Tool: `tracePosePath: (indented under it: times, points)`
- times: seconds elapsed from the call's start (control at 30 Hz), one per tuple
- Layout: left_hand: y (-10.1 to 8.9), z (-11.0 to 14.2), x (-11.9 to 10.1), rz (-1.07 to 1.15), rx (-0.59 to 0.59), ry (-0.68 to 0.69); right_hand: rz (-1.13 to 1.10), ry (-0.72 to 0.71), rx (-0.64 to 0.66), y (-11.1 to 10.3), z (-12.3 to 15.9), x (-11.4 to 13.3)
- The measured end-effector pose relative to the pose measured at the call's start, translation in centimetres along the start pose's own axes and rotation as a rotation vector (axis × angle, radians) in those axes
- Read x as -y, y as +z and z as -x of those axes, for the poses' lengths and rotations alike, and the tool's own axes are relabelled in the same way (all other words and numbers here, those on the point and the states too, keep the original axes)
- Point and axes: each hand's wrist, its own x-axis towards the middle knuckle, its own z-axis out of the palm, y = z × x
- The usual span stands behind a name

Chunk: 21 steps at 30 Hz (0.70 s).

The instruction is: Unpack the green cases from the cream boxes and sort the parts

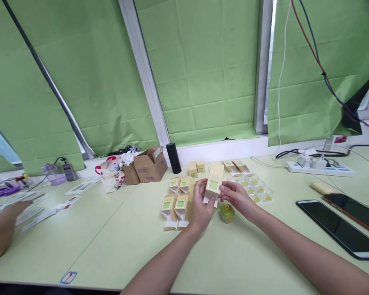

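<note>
My left hand (202, 208) is closed around a small beige cardboard box (215, 177) with a green square window, held a little above the table. At its right edge, the fingers of my right hand (237, 194) pinch the same box. Its white inner flap hangs down near my left thumb. Just below my right hand, a small clear jar with a yellow-green lid (227, 212) stands on the table. Left of my left hand lie several similar beige boxes (168, 203) with open flaps. Beyond my right hand sit several clear containers with yellow bits (260, 189).
Behind are small closed boxes (192, 167), open boxes (238, 168) and a black cylinder (173, 158). A brown carton (150, 164) stands back left. At right lie phones (341, 229) and a power strip (321, 168). Another person's hand (4, 229) is far left.
</note>
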Motion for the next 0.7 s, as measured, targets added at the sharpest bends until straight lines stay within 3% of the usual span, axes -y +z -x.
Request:
tracePosePath:
  times: [0.27, 0.5, 0.7]
  points:
    - [0.2, 0.0, 0.0, -0.108, -0.083, 0.02, 0.009, -0.029, -0.013, 0.0, 0.0, 0.0]
    - [0.0, 0.6, 0.5, -0.069, -0.009, -0.006, -0.103, 0.006, -0.029, -0.1, 0.0, 0.2]
    - [-0.4, 0.4, 1.2, -0.102, -0.052, -0.032, -0.132, 0.032, -0.022, -0.2, -0.1, 0.2]
